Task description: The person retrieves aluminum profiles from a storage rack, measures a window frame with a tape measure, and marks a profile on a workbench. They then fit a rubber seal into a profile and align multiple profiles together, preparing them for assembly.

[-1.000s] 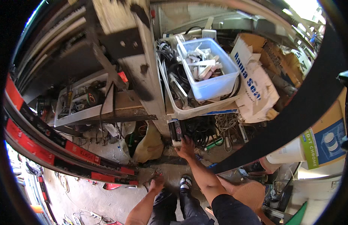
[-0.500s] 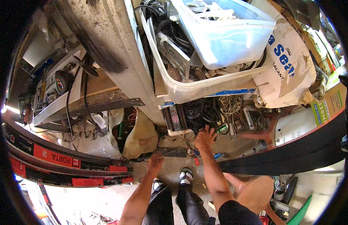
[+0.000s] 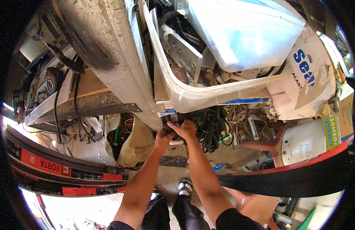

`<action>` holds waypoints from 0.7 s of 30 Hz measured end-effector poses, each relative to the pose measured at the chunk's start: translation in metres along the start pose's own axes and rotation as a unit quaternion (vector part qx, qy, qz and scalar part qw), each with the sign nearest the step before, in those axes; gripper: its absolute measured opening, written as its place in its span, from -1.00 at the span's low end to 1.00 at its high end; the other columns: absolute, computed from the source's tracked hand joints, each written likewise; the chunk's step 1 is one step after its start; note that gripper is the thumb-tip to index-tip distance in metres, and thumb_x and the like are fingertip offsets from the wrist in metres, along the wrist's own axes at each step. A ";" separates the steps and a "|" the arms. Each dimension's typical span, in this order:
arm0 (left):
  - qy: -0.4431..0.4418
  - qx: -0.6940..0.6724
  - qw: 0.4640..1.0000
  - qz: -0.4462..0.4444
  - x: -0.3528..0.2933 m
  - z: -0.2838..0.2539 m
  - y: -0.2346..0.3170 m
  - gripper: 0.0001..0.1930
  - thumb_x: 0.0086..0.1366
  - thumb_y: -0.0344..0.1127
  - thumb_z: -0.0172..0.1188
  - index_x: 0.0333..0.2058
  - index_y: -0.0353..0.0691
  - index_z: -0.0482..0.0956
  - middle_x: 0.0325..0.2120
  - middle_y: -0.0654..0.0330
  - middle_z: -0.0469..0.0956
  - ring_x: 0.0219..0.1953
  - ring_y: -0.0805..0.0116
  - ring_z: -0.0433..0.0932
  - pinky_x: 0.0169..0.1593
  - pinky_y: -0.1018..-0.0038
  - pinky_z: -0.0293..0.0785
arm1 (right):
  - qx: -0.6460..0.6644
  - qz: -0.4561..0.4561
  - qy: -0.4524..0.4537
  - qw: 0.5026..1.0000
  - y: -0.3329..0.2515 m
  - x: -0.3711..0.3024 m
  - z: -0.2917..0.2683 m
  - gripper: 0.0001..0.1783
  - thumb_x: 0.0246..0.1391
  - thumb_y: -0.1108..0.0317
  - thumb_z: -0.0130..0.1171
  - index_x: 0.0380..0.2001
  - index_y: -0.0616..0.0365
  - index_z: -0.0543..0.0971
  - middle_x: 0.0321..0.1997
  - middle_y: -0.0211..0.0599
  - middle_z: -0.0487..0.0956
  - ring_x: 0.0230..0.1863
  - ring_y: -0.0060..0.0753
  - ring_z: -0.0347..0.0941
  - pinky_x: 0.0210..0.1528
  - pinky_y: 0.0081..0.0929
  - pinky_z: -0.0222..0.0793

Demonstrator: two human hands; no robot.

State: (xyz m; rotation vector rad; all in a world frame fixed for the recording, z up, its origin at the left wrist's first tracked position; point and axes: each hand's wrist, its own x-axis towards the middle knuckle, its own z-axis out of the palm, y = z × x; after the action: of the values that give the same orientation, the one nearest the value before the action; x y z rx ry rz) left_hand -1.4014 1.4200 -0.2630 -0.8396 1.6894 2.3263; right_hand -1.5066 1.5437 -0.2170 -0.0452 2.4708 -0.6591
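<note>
Beneath the shelf, my left hand [image 3: 163, 141] and my right hand [image 3: 184, 129] meet close together at a dark box-shaped object [image 3: 166, 123], which they mostly cover. The fingers of both are bent in against it; its kind cannot be made out. Just right of my right hand hangs a tangle of black cables [image 3: 212, 132]. Above my hands stands a large clear plastic bin [image 3: 193, 96] full of metal parts and cables, with a smaller translucent tub [image 3: 242, 42] tilted on top.
A steel post [image 3: 120, 65] comes down left of the bin. Long black-and-red strips [image 3: 66, 168] arc across at left, a black band [image 3: 284, 182] at right. A torn carton [image 3: 307, 84], a white appliance [image 3: 300, 143] and light cords [image 3: 235, 115] lie to the right.
My right hand has moved left from the black cables to the dark box-shaped object. My left hand has come up beside it. The view has shifted slightly, and the small tub looks more tilted.
</note>
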 end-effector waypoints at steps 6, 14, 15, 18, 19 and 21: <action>-0.038 -0.003 0.999 0.031 0.021 -0.014 -0.018 -0.59 0.23 -0.45 0.38 0.07 -0.22 0.59 -0.08 0.24 0.67 0.00 0.28 0.59 0.09 0.26 0.45 | 0.101 -0.041 -0.055 0.993 0.016 0.009 -0.013 0.54 -0.33 -0.67 0.35 0.41 0.48 0.24 0.42 0.38 0.34 0.45 0.25 0.30 0.46 -0.08 0.26; 0.018 -0.118 0.993 0.010 0.007 0.018 -0.003 -0.48 0.15 -0.51 0.37 0.12 -0.20 0.50 0.00 0.15 0.62 0.02 0.26 0.59 0.14 0.28 0.46 | 0.016 -0.073 0.073 0.995 0.020 -0.003 0.013 0.57 -0.12 -0.73 0.13 0.34 0.77 0.15 0.52 0.55 0.08 0.59 0.35 -0.01 0.64 0.09 -0.31; 0.005 -0.118 0.993 -0.007 0.008 0.019 0.001 -0.51 0.14 -0.46 0.40 0.08 -0.18 0.52 0.00 0.17 0.61 0.03 0.24 0.59 0.15 0.26 0.44 | 0.087 -0.103 0.113 0.984 0.025 -0.007 0.007 0.46 -0.12 -0.61 0.27 0.32 0.73 0.23 0.45 0.49 0.26 0.52 0.29 0.17 0.59 -0.02 -0.03; 0.008 -0.110 0.986 -0.128 0.012 0.018 0.004 -0.51 0.15 -0.37 0.43 0.08 -0.15 0.54 0.00 0.21 0.61 0.06 0.26 0.56 0.17 0.24 0.38 | 0.219 -0.025 0.061 0.974 0.030 -0.008 -0.006 0.27 -0.15 -0.34 0.51 0.35 0.48 0.30 0.40 0.23 0.41 0.40 0.17 0.35 0.45 -0.10 0.26; -0.048 -0.162 0.978 -0.121 0.013 0.019 0.002 -0.53 0.21 -0.25 0.41 0.09 -0.14 0.56 0.00 0.24 0.61 0.06 0.26 0.53 0.18 0.22 0.31 | 0.238 -0.074 0.064 0.966 0.033 -0.010 -0.009 0.23 -0.15 -0.33 0.51 0.33 0.47 0.34 0.37 0.19 0.46 0.37 0.10 0.41 0.44 -0.17 0.29; -0.094 -0.218 0.963 -0.130 0.017 0.021 -0.004 -0.55 0.24 -0.21 0.37 0.08 -0.16 0.57 0.00 0.24 0.61 0.03 0.26 0.53 0.17 0.22 0.32 | 0.312 -0.088 0.031 0.945 0.030 -0.014 -0.008 0.24 -0.14 -0.36 0.49 0.33 0.48 0.35 0.39 0.20 0.44 0.40 0.12 0.38 0.44 -0.17 0.28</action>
State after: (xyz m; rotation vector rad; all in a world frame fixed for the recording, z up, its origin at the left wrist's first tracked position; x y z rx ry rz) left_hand -1.4214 1.4372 -0.2703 -0.8146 0.9396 2.5259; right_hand -1.4956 1.5755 -0.2180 0.0011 2.2182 -1.5104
